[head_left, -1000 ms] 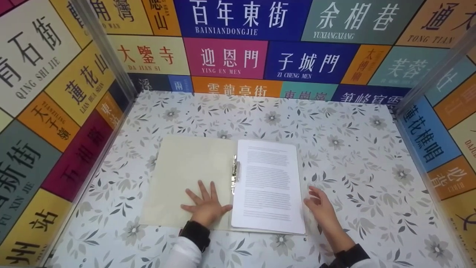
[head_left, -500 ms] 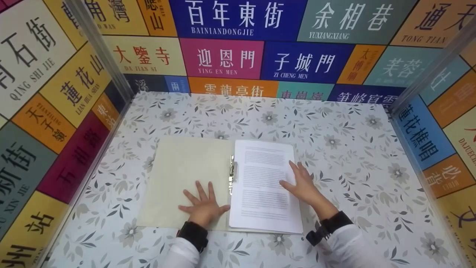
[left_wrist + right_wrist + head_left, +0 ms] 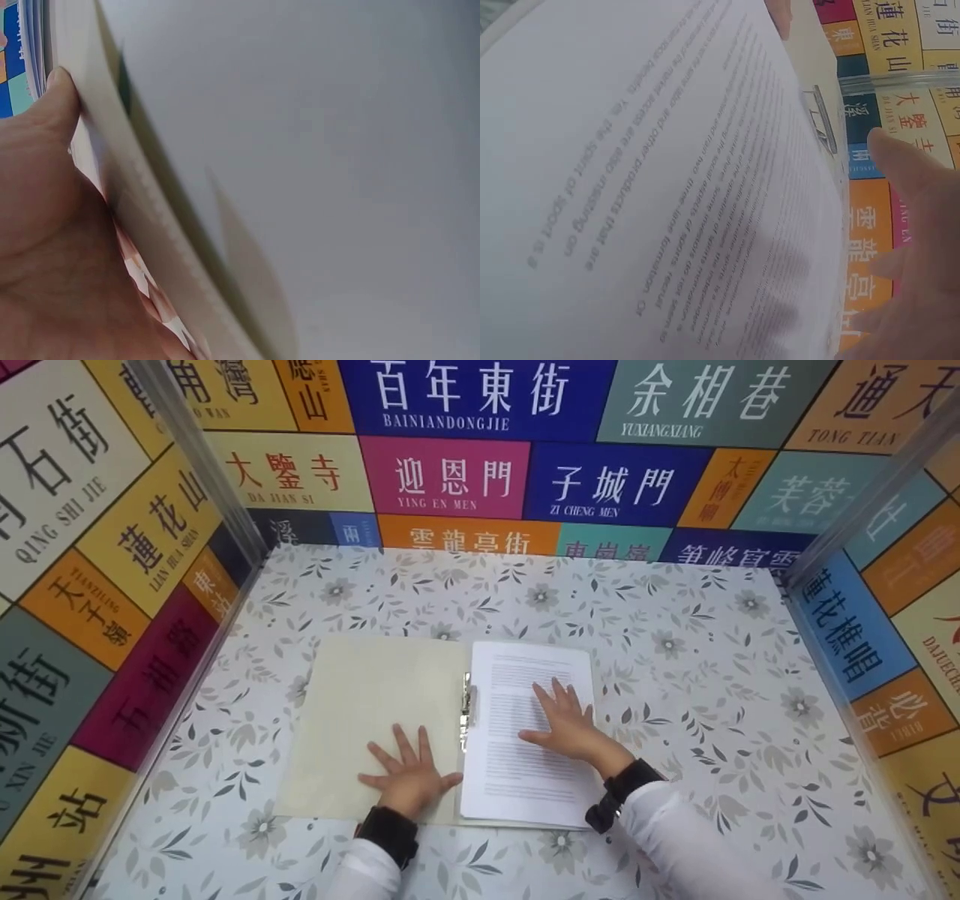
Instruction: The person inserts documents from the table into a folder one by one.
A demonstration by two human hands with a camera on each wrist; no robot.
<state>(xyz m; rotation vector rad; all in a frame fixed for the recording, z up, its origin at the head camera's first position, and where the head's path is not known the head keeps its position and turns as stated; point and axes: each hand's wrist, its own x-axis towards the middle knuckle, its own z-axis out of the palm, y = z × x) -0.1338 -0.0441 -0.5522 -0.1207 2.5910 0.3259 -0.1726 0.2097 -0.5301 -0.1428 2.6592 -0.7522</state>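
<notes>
A cream file folder [image 3: 360, 690] lies spread on the patterned tabletop. Its right side carries a stack of printed white paper [image 3: 517, 802], and a metal binder clip [image 3: 466, 709] runs along the spine. My left hand [image 3: 411, 781] rests on the folder's bare cover with its fingers spread and its thumb towards the spine. Over the middle of the top page is my right hand [image 3: 574, 729], its fingers spread and holding nothing. The right wrist view has this hand [image 3: 926, 240] close over the page, its shadow falling on the text.
White tabletop [image 3: 675, 697] with grey flowers and leaves surrounds the folder. Panels with coloured street-name blocks stand along the back [image 3: 450, 476], the left [image 3: 142, 675] and the right [image 3: 862, 622]. Black bands circle both wrists.
My right hand has moved left from beside the folder to over the printed page, its fingers going from bent to spread. My left hand has stayed on the cover.
</notes>
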